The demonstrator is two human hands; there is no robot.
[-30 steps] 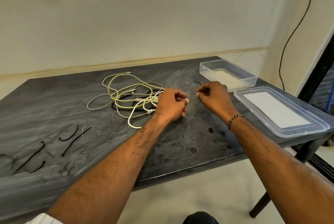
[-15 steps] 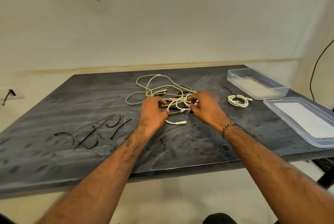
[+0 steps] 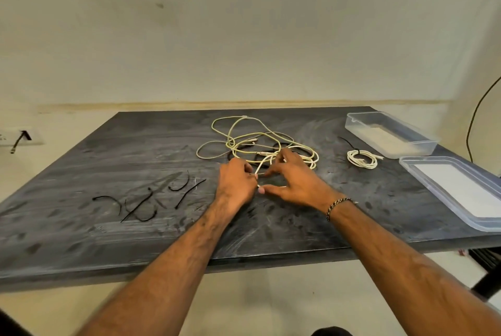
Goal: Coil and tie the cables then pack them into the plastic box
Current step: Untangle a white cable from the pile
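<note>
Since half a second ago both of my hands have drawn back toward me, off the tangle's middle to its six o'clock edge. From where I sit, my left hand [image 3: 236, 181] has its fingers curled, pinching a strand of the loose pale cables [image 3: 254, 140]. My right hand [image 3: 294, 182] has thumb and forefinger spread, touching the same strand; whether it truly grips, I cannot tell. At three o'clock of the tangle lies one coiled cable [image 3: 362, 158], already tied with a black tie. Beyond it, at two o'clock, stands the plastic box [image 3: 390, 133], with its lid [image 3: 458, 189] just beside it at four o'clock. At nine o'clock of my hands several black ties [image 3: 151, 200] lie on the dark table [image 3: 108, 240].
</note>
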